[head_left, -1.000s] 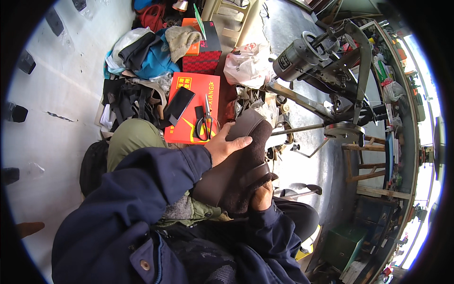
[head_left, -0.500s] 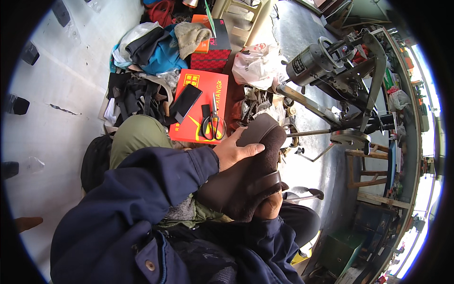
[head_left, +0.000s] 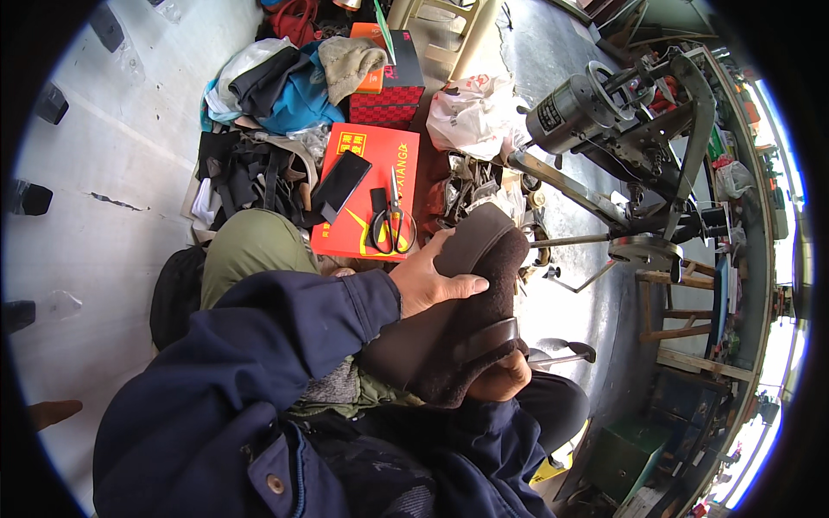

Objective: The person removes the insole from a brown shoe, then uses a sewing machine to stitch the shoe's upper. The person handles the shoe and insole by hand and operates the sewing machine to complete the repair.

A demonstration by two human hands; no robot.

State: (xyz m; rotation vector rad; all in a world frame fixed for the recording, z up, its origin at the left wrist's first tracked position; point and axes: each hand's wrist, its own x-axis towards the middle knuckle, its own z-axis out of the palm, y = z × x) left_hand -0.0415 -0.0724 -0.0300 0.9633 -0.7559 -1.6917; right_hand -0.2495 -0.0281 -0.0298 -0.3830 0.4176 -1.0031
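A dark brown shoe (head_left: 440, 332) lies slanted over my lap, with a smooth broad face, a fleecy side and a leather strap (head_left: 486, 340) with a pale edge. My left hand (head_left: 433, 281) grips it near its upper end, the thumb pressed along the smooth face and the fingertips over the far edge. Close to the strap, my right hand (head_left: 501, 377) is closed around the lower fleecy part; some of its fingers are hidden by the shoe. Beyond my left hand, black-handled scissors (head_left: 393, 226) and a black phone (head_left: 344, 186) rest on a red box (head_left: 393, 147).
A hand-cranked sewing machine (head_left: 604, 129) stands at the right, its arm and wheel reaching toward the shoe. White plastic bag (head_left: 471, 116), cloth pile (head_left: 276, 86) and black straps (head_left: 246, 177) lie ahead. Wooden stool (head_left: 678, 332) and green box (head_left: 626, 457) stand right.
The shoe has turned and shifted slightly in my hands. My left thumb sits a little lower and further right, and my right hand shows more below the strap. The view has moved slightly.
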